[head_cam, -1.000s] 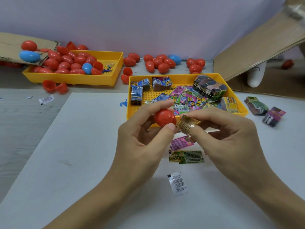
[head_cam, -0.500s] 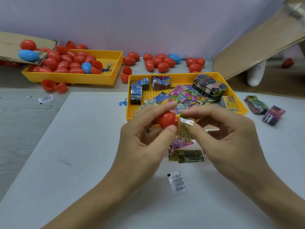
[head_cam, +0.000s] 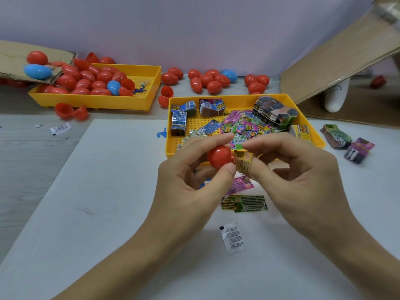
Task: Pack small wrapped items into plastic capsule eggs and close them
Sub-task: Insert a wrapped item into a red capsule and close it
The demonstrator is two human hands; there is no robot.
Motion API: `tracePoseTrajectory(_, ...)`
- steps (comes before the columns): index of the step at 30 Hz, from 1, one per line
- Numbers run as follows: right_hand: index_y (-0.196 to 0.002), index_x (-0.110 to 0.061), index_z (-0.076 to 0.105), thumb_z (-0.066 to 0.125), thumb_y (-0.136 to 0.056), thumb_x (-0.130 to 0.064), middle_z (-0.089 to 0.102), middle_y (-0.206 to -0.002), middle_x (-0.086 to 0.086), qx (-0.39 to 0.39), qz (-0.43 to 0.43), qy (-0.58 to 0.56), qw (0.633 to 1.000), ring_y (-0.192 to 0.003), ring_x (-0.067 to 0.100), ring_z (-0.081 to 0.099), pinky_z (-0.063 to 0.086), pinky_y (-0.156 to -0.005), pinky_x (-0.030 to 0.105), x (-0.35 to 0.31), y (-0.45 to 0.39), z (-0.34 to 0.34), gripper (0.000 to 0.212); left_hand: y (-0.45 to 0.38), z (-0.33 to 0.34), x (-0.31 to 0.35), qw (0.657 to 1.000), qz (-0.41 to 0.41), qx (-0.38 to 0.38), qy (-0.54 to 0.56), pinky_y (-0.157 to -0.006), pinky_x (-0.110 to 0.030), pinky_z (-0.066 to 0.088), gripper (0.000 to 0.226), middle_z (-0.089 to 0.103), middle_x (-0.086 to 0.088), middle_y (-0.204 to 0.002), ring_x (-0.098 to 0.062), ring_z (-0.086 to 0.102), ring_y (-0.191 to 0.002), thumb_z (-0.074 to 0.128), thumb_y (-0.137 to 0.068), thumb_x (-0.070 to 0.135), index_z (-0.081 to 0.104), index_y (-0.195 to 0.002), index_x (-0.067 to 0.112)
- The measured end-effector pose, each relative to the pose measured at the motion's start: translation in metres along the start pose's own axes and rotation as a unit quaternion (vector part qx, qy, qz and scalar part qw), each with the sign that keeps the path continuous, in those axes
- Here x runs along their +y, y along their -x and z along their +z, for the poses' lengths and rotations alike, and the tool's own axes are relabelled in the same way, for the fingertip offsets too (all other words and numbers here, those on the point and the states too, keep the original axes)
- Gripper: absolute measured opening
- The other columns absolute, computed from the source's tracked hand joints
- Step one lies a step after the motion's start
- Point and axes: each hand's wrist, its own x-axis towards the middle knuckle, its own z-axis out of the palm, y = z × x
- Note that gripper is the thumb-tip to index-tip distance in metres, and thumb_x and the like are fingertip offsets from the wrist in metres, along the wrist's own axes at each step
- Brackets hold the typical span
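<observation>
Red capsule egg [head_cam: 219,156] in left grip [head_cam: 190,180]; yellow wrapped item [head_cam: 243,162] pinched in right grip [head_cam: 296,176].

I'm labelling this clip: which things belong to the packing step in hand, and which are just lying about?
In use:
left hand holding red capsule half
right hand pinching yellow wrapper

Lying about:
white sachet
green packet
pink packet
near yellow tray
far egg tray
cardboard flap
</observation>
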Motion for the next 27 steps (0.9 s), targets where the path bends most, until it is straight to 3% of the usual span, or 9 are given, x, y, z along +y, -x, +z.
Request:
tracePoseTrajectory(3,-0.09,-0.031,0.07,0.074,-0.084,-0.015,0.069,-0.085,-0.008,0.004,-0.006,-0.018,1.0,-0.074,0.018,0.066,0.053,-0.048,0.046,-0.0019,0.0007,0.0002,0.018,-0.0009,-0.0006,-0.0008,1.0,-0.014,-0.002,0.002,-0.081,-0.019,0.057,0.035,0.066,-0.011,-0.112,-0.011,0.071,-0.097,0.065,-0.082,0.003,0.07,-0.114,0.019)
tracePoseTrajectory(6,-0.09,-0.031,0.071,0.07,-0.083,-0.027,0.069,-0.084,-0.009,-0.004,-0.013,-0.018,1.0,-0.074,0.016,0.065,0.052,-0.047,0.044,-0.0031,0.0011,0.0011,0.007,-0.0008,-0.001,-0.0006,1.0,-0.017,-0.008,0.006,-0.08,-0.018,0.056,0.035,0.066,-0.012,-0.112,-0.011,0.07,-0.097,0.064,-0.082,0.004,0.07,-0.113,0.02)
tracePoseTrajectory(10,-0.09,-0.033,0.071,0.069,-0.083,-0.031,0.069,-0.084,-0.011,0.007,-0.019,-0.03,0.999,-0.073,0.013,0.065,0.053,-0.05,0.041,-0.0046,0.0004,0.0003,0.008,-0.001,-0.0008,-0.0003,1.0,-0.019,-0.009,0.012,-0.079,-0.018,0.056,0.036,0.066,-0.014,-0.113,-0.011,0.071,-0.094,0.063,-0.083,0.005,0.07,-0.112,0.023)
tracePoseTrajectory(20,-0.092,-0.034,0.072,0.072,-0.082,-0.024,0.068,-0.085,-0.011,-0.001,-0.024,0.007,1.0,-0.075,0.017,0.063,0.052,-0.049,0.043,-0.0041,-0.0001,-0.0024,0.014,-0.0006,-0.0019,-0.0023,0.999,-0.025,-0.015,0.022,-0.079,-0.025,0.058,0.037,0.065,-0.015,-0.11,-0.022,0.071,-0.09,0.06,-0.084,0.006,0.071,-0.117,0.021)
tracePoseTrajectory(27,-0.093,-0.032,0.072,0.071,-0.081,-0.01,0.064,-0.081,-0.01,-0.016,-0.026,0.045,0.999,-0.073,0.014,0.059,0.048,-0.048,0.035,-0.005,-0.0027,-0.0053,0.025,-0.0014,-0.0038,-0.0053,0.999,-0.025,-0.014,0.036,-0.081,-0.033,0.06,0.034,0.069,-0.009,-0.108,-0.027,0.069,-0.1,0.067,-0.082,0.019,0.073,-0.114,0.026)
